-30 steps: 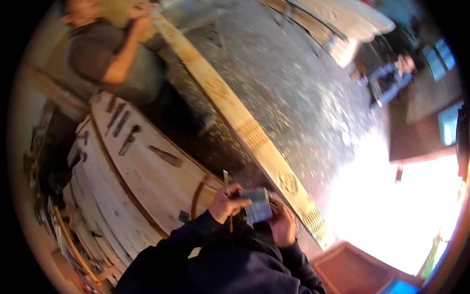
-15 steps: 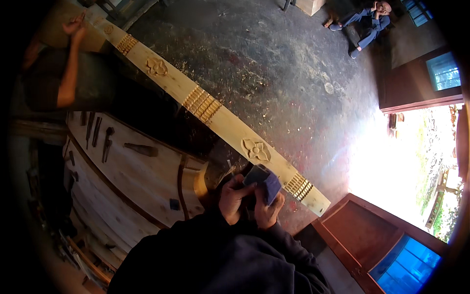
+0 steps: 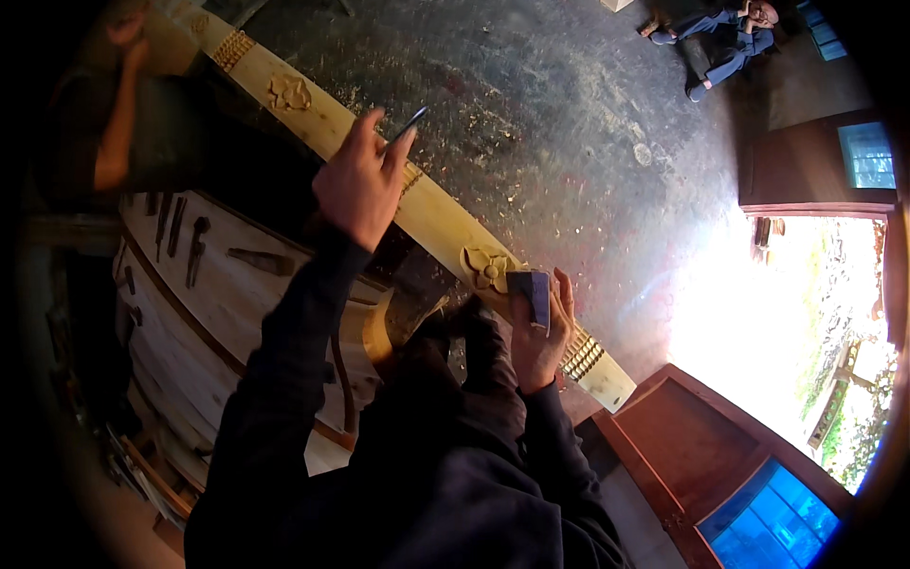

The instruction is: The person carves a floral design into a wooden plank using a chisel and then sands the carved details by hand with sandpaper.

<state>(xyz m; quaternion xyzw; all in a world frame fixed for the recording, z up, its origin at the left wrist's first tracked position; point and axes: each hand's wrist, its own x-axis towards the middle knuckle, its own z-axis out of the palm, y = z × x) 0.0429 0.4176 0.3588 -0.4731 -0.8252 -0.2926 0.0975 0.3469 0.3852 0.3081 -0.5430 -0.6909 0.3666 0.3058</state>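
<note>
Up over the middle of a long pale carved wooden board point(image 3: 438, 220), my left hand point(image 3: 358, 190) grips a slim dark pointed tool point(image 3: 413, 121) with a shiny tip, its kind not clear. My right hand point(image 3: 540, 349) closes round a small flat grey and purple block point(image 3: 533, 296), perhaps folded sandpaper, above the board's near end. Just left of that block lies a carved four-petal flower point(image 3: 488, 268). Ridged bead rows point(image 3: 582, 358) show beyond my right fingers; another row is partly hidden behind my left hand.
On the left, a pale plank surface point(image 3: 204, 327) carries several chisels point(image 3: 196, 251) and a wooden mallet-like piece point(image 3: 261, 261). A co-worker's arm point(image 3: 112, 152) is at the board's far end. Another person point(image 3: 725, 52) sits by the wall. A brown door point(image 3: 706, 436) stands open at right.
My left hand has left the block, moved up and left, and now holds the slim tool. My right hand keeps the block, raised slightly. The co-worker's hand has shifted.
</note>
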